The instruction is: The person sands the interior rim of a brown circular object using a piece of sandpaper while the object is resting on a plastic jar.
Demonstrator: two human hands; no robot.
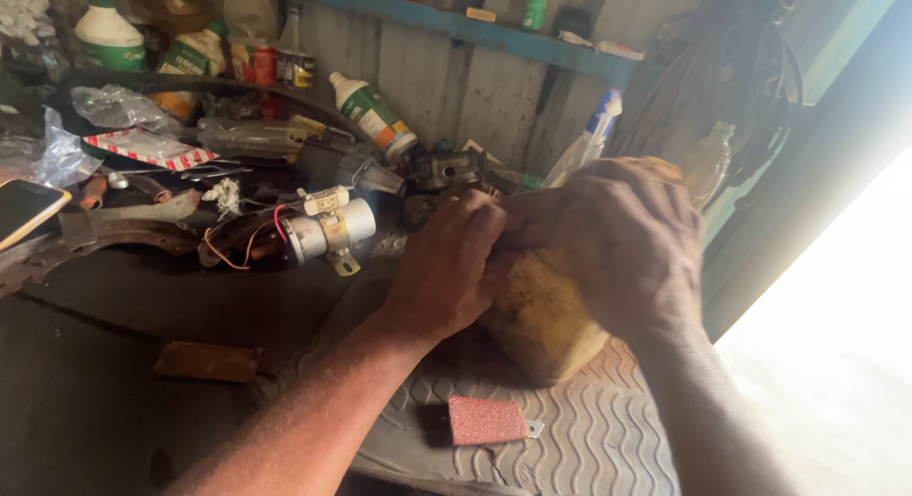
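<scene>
1. Your left hand (446,268) has its fingers curled tight against the side of the grimy yellow translucent plastic jug (541,325)
2. Your right hand (608,244) lies over the jug's top, fingers wrapped down around it and touching the left hand's knuckles
3. The jug stands on the grey ribbed rubber mat (589,439) spread on the dark worktop (85,401)
4. A small reddish rectangular abrasive block (486,421) lies on the mat near the jug's base
5. A silver cylindrical motor part with red and orange wires (328,232) rests on the worktop, well left of your hands
</scene>
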